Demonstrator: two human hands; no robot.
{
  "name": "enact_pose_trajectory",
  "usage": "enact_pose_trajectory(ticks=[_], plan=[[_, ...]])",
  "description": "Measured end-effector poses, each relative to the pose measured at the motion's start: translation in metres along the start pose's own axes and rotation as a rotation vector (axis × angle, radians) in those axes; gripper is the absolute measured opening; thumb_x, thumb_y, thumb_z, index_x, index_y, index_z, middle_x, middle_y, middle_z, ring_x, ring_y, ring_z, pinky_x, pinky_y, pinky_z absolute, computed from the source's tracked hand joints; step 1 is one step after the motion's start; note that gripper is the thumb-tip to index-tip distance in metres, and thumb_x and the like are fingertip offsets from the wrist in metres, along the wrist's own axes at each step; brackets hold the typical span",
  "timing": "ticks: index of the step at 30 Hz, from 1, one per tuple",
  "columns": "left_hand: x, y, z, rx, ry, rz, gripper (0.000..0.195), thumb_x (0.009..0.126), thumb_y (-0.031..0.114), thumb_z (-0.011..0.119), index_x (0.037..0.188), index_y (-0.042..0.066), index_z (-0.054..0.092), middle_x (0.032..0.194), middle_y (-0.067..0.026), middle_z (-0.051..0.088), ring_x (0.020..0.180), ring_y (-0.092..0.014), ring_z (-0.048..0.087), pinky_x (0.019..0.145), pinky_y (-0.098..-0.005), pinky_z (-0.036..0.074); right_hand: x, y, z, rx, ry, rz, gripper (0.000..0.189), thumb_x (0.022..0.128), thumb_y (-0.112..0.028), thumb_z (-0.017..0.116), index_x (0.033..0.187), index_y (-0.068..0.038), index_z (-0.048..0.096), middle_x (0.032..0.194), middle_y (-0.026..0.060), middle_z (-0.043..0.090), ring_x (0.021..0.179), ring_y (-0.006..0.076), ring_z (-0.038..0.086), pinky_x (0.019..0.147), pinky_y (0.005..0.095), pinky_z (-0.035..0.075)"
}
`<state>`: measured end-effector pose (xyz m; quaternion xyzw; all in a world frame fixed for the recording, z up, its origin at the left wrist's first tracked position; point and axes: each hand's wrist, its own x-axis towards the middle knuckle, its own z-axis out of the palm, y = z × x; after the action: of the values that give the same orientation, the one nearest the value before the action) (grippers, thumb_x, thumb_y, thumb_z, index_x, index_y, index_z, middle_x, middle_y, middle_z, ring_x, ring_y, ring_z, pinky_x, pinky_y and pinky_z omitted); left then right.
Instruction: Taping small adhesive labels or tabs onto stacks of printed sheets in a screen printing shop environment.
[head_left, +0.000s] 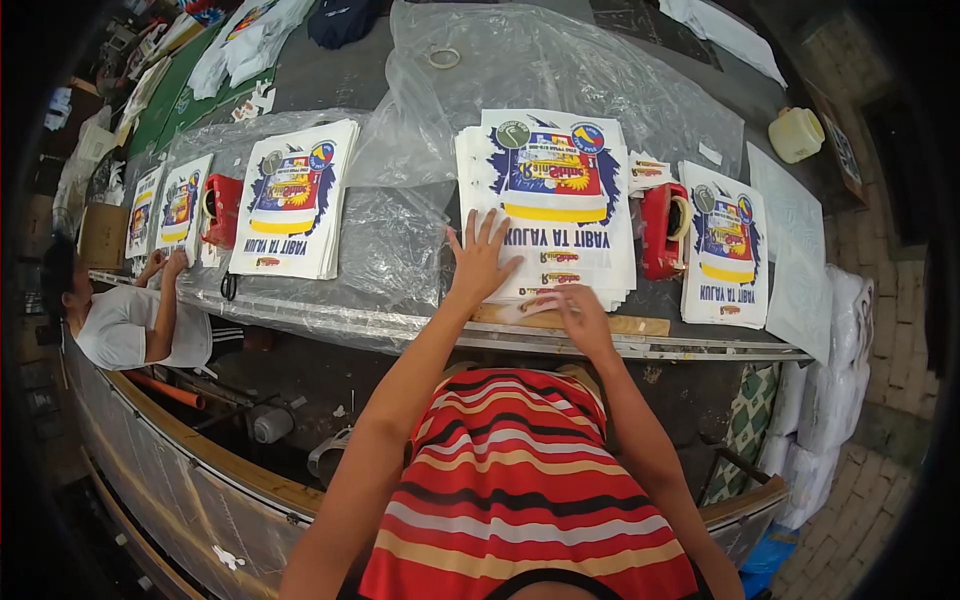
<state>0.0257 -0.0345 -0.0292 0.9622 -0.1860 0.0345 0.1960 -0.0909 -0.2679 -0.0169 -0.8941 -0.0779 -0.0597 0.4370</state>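
Observation:
A thick stack of white printed sheets (555, 180) lies before me, its print upside down to me. My left hand (480, 259) rests on the stack's lower left part, fingers spread, gripping nothing. At the stack's near edge, my right hand (586, 319) is blurred. Its fingertips meet a blurred printed strip (532, 306), apparently pinched between them; whether the strip is loose or a sheet's raised edge is unclear. Under the near edge runs a wooden strip (637, 325). Right of the stack stands a red tape dispenser (655, 232).
More printed stacks lie left (292, 199) and right (724, 244). A clear plastic sheet (517, 60) covers much of the table, with a tape roll (443, 57) on it. Scissors (229, 286) lie near the edge. A co-worker (150, 322) handles sheets at far left.

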Motion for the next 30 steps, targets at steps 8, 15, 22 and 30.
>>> enact_pose_trajectory(ticks=[8, 15, 22, 30], plan=[[-0.017, -0.002, -0.005, -0.012, -0.048, -0.025, 0.069, 0.090, 0.048, 0.068, 0.149, 0.018, 0.047, 0.159, -0.0128, 0.035, 0.152, -0.041, 0.019, 0.113, -0.0772, 0.010, 0.033, 0.059, -0.040, 0.537, 0.272, 0.515, 0.020, 0.099, -0.018, 0.067, 0.097, 0.002, 0.067, 0.074, 0.0015, 0.064, 0.057, 0.0053, 0.054, 0.052, 0.0218, 0.044], [0.002, 0.013, -0.007, -0.333, 0.048, -0.061, 0.048, 0.085, 0.033, 0.076, 0.127, 0.012, 0.061, 0.125, -0.0100, 0.055, 0.122, -0.033, 0.048, 0.100, -0.0550, 0.037, 0.064, 0.056, -0.039, 0.595, 0.101, 0.693, 0.019, 0.097, -0.018, 0.069, 0.096, 0.002, 0.069, 0.077, 0.0061, 0.068, 0.054, 0.0084, 0.058, 0.049, 0.0239, 0.048], [0.009, 0.030, -0.006, -0.172, 0.033, -0.150, 0.051, 0.076, 0.034, 0.084, 0.117, 0.012, 0.064, 0.118, -0.0077, 0.056, 0.113, -0.029, 0.050, 0.094, -0.0468, 0.038, 0.059, 0.061, -0.023, 0.398, 0.038, 0.706, 0.021, 0.093, -0.019, 0.072, 0.097, 0.002, 0.068, 0.073, 0.0075, 0.069, 0.049, 0.0090, 0.056, 0.043, 0.0250, 0.044], [0.013, 0.015, 0.000, -0.245, -0.012, -0.208, 0.052, 0.072, 0.029, 0.087, 0.117, 0.016, 0.065, 0.119, -0.0070, 0.056, 0.115, -0.030, 0.050, 0.094, -0.0485, 0.038, 0.066, 0.053, -0.025, 0.340, 0.011, 0.671, 0.021, 0.092, -0.016, 0.073, 0.094, 0.003, 0.066, 0.070, 0.0079, 0.068, 0.047, 0.0097, 0.055, 0.042, 0.0265, 0.043]])
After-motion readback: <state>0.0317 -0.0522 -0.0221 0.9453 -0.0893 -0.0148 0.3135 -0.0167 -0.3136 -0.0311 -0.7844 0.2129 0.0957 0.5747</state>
